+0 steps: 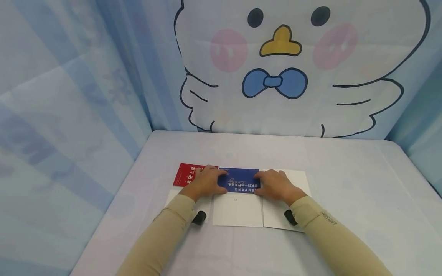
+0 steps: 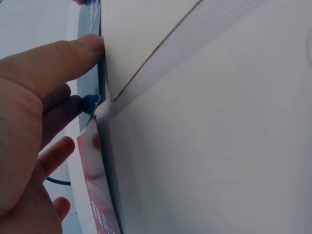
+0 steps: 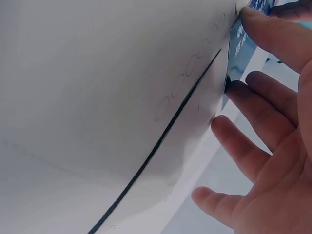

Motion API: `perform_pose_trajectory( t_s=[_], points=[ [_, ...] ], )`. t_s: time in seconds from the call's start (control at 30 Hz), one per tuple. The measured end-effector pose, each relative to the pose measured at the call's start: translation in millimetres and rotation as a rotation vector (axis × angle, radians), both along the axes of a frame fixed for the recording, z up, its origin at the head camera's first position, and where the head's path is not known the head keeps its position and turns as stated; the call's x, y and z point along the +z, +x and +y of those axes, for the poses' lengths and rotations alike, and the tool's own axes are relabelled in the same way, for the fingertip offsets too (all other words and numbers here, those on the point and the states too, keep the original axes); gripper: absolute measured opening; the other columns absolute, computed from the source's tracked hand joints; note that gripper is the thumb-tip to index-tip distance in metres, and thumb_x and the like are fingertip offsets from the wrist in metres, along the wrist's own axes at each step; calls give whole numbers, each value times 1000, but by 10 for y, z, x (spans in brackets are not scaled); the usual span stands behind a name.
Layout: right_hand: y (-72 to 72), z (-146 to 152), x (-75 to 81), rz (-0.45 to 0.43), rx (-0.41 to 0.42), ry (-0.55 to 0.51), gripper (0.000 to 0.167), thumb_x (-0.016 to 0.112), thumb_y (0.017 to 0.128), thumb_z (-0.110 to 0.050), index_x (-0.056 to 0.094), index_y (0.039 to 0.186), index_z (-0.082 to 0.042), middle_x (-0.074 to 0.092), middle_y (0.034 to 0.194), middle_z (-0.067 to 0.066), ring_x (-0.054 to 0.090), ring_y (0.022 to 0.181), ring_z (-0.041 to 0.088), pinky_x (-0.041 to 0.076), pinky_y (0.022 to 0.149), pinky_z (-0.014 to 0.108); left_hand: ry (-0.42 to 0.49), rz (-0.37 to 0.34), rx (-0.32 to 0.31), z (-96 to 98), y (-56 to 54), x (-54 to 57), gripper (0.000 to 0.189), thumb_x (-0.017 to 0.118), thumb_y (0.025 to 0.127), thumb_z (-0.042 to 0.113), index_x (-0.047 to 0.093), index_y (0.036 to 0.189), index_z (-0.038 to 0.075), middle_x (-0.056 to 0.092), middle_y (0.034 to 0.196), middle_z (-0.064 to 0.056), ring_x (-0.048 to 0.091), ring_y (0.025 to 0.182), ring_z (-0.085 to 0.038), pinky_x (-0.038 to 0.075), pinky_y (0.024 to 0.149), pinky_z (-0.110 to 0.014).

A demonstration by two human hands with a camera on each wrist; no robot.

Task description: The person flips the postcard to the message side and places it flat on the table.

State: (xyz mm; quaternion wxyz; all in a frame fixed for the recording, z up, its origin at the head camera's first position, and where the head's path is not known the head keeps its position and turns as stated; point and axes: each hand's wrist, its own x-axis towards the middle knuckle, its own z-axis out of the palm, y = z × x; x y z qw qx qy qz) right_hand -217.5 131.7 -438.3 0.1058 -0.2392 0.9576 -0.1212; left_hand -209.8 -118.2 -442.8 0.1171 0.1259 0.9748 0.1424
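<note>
A dark blue card (image 1: 239,178) with white lettering lies flat, its long side running left to right between the two hands. My left hand (image 1: 204,182) touches its left end, thumb and forefinger spread along the short side. At the right end my right hand (image 1: 275,185) does likewise, thumb near the front corner. In both wrist views the remaining fingers stretch out loosely beside the card. A red card (image 1: 186,174) with white characters sits to the left, partly covered by my left hand. A plain white card (image 1: 237,210) lies along the blue card's front edge.
More white cards lie on both sides, one beneath my left wrist (image 1: 204,203) and others around my right hand (image 1: 297,177). Everything rests on a pale cloth-covered table (image 1: 362,199). Behind it hangs a curtain (image 1: 276,115) with a cartoon bird; another curtain borders the left.
</note>
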Motion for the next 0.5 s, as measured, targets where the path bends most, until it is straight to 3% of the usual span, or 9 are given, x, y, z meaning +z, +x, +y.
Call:
perform_pose_trajectory(
  t_s=[0.23,0.4,0.5],
  points=[
    [-3,-26,-3,-17,-5,2,58,77,86,-34,61,133,-3,65,126,17,58,120,37,40,100,57,54,-21,9,-41,-4,19,56,77,84,39,64,136,23,57,136,-8,42,132,-26,28,107,-53],
    [4,-33,0,-9,-22,-56,50,68,86,-20,61,131,2,66,123,20,58,119,39,38,101,57,123,-14,20,-60,2,1,50,74,86,40,68,131,20,62,130,-4,50,125,-23,31,103,-51],
    [10,-38,-3,25,-38,-83,49,63,85,-14,59,131,4,67,119,21,58,117,40,37,102,58,137,-11,26,-60,6,-10,59,75,85,40,62,138,17,63,132,-3,50,128,-24,30,106,-53]
  ],
)
